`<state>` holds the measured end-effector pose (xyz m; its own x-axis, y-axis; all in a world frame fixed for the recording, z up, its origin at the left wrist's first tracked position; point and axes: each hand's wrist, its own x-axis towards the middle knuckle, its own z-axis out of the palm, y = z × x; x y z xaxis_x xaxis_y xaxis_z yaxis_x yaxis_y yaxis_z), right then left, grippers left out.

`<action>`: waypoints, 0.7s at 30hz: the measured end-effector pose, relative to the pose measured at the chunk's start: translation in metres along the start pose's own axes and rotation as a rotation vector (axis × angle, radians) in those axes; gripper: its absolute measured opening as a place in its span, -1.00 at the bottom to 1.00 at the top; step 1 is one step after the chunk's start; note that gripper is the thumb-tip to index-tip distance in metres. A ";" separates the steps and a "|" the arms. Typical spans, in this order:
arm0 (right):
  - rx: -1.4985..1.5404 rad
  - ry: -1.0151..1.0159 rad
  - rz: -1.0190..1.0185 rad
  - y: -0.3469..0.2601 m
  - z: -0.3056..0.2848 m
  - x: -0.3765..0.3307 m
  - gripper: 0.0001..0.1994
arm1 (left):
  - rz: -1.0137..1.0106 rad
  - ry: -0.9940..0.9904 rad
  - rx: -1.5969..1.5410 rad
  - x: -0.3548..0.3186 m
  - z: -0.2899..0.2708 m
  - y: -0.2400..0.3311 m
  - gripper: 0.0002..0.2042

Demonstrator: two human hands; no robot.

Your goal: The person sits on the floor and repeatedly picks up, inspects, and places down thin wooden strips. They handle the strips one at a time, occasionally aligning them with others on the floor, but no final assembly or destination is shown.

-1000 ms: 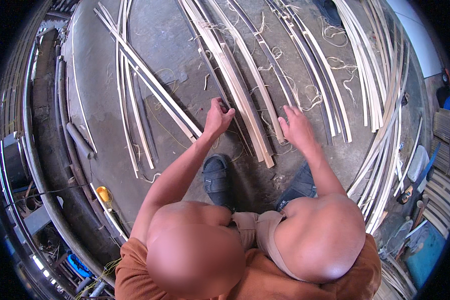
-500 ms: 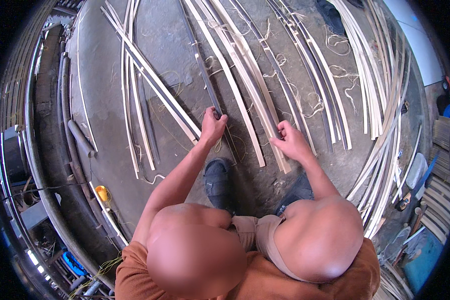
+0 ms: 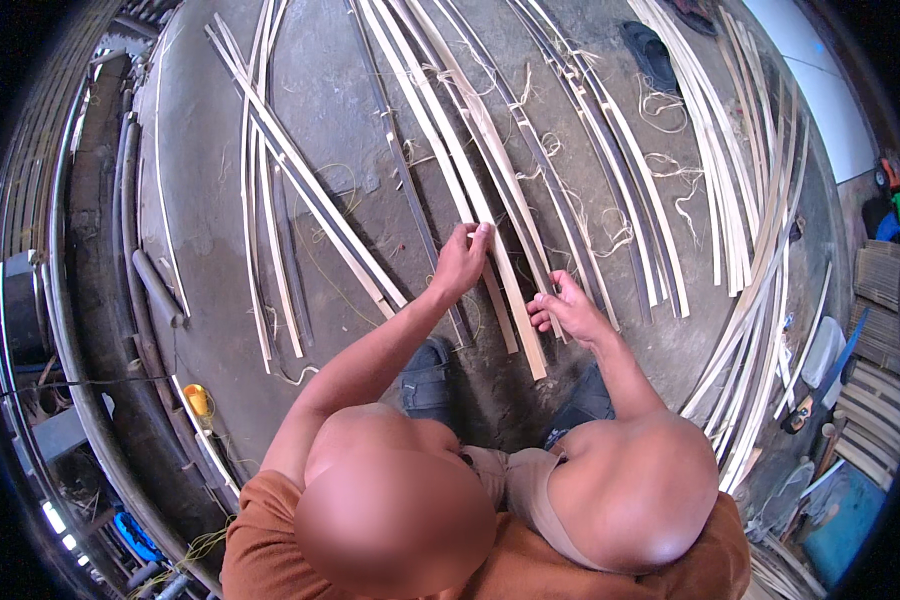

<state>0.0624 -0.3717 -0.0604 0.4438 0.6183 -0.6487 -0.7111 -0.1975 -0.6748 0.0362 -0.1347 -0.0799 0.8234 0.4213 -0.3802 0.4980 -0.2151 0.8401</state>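
— Both hands have crept up the floor since a moment ago, haven't they?

— Yes. From the head camera, the left hand [image 3: 462, 262] now sits further toward twelve o'clock, its fingers curled narrowly round the pale flat bamboo strip [image 3: 480, 205] that runs from twelve down to about five o'clock, ending near the dark shoes [image 3: 428, 375].

— And the other?

— At three o'clock of it, close by, the right hand [image 3: 568, 312] rests with fingers half bent on the neighbouring dark-edged bamboo slats [image 3: 560, 200]; whether it truly clasps one I cannot tell.

— Around them?

— More long pale bamboo strips [image 3: 270, 200] lie on the grey concrete floor [image 3: 340, 100] at ten o'clock, and a curved bundle of light slats [image 3: 760, 250] at three.
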 end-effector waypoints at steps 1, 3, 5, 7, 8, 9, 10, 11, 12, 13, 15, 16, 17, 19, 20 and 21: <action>0.015 -0.010 0.004 0.001 -0.001 -0.001 -0.60 | -0.147 -0.052 -0.174 0.001 0.005 0.006 -0.59; 0.034 -0.023 0.009 0.000 -0.002 -0.003 -0.61 | -0.291 -0.105 -0.392 0.005 0.008 0.007 -0.62; -0.012 0.002 0.006 -0.003 0.000 0.000 -0.63 | -0.334 -0.043 -0.465 0.012 0.007 -0.010 -0.60; -0.066 0.047 -0.006 -0.002 0.000 0.000 -0.65 | -0.381 -0.003 -0.537 0.012 0.007 -0.015 -0.59; -0.169 0.054 -0.043 -0.001 0.000 0.001 -0.65 | -0.403 0.014 -0.574 0.012 0.006 -0.018 -0.59; -0.269 0.067 -0.077 0.004 -0.001 0.001 -0.65 | -0.429 0.026 -0.611 0.009 0.006 -0.017 -0.58; -0.368 0.079 -0.110 0.009 -0.002 0.003 -0.64 | -0.383 0.116 -0.599 0.007 0.008 -0.014 -0.59; -0.539 0.128 -0.159 0.014 -0.006 0.008 -0.63 | -0.336 0.204 -0.586 0.005 0.010 -0.012 -0.59; -0.559 0.143 -0.202 0.016 -0.005 0.009 -0.63 | -0.297 0.292 -0.566 -0.001 0.009 -0.007 -0.59; -0.578 0.158 -0.239 0.017 -0.001 0.006 -0.63 | -0.276 0.264 -0.594 -0.008 0.006 0.000 -0.60; -0.600 0.150 -0.238 0.011 0.005 0.003 -0.66 | -0.235 0.138 -0.737 -0.011 -0.007 0.002 -0.63; -0.571 0.129 -0.236 0.013 0.004 0.005 -0.66 | -0.217 0.090 -0.818 -0.008 -0.009 0.007 -0.64; -0.585 0.128 -0.219 0.016 0.004 0.006 -0.67 | -0.232 0.074 -0.855 -0.006 -0.011 0.012 -0.63; -0.581 0.133 -0.210 0.019 0.004 0.006 -0.69 | -0.274 0.013 -0.925 -0.002 -0.015 0.015 -0.57; -0.569 0.134 -0.211 0.021 0.003 0.006 -0.69 | -0.281 -0.004 -0.956 0.000 -0.017 0.016 -0.57; -0.561 0.133 -0.218 0.020 0.002 0.007 -0.69 | -0.282 -0.019 -0.988 0.004 -0.019 0.016 -0.56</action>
<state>0.0498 -0.3702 -0.0777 0.6370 0.5961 -0.4887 -0.2170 -0.4697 -0.8557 0.0421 -0.1201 -0.0605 0.7195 0.3284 -0.6119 0.2346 0.7144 0.6592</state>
